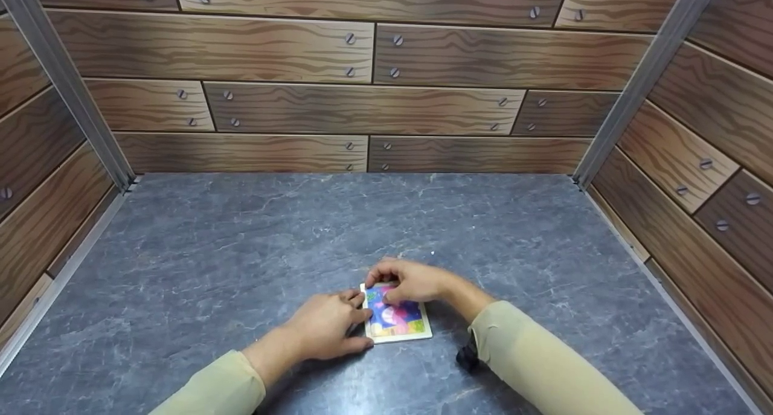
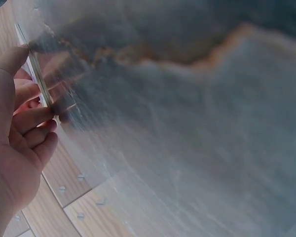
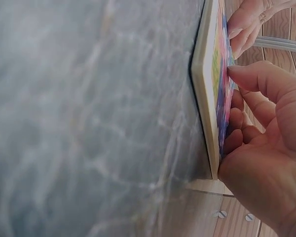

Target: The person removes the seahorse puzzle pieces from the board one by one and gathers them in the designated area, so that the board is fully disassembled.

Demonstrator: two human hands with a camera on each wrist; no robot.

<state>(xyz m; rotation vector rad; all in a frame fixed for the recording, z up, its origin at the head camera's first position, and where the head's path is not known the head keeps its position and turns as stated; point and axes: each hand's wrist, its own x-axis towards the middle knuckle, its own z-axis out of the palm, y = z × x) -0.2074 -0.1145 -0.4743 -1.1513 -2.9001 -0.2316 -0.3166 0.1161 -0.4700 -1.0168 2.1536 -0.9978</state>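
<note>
A small flat board (image 1: 398, 329) with a colourful picture and a pale rim lies on the table, close in front of the person. My left hand (image 1: 326, 325) rests along its left side, thumb at the near corner and a finger reaching over the rim. Seen in the left wrist view, the left fingertips (image 2: 48, 111) touch the board's edge. Over the far part of the picture bends my right hand (image 1: 416, 282). In the right wrist view its thumb (image 3: 241, 74) touches the picture, bent fingers beside it. The right hand covers part of the picture.
The dark grey marbled table (image 1: 290, 234) spreads around the board. Wood-patterned walls (image 1: 362, 107) with grey metal corner posts (image 1: 640, 70) enclose the back and sides. A small black thing (image 1: 467, 356) shows at the right sleeve cuff.
</note>
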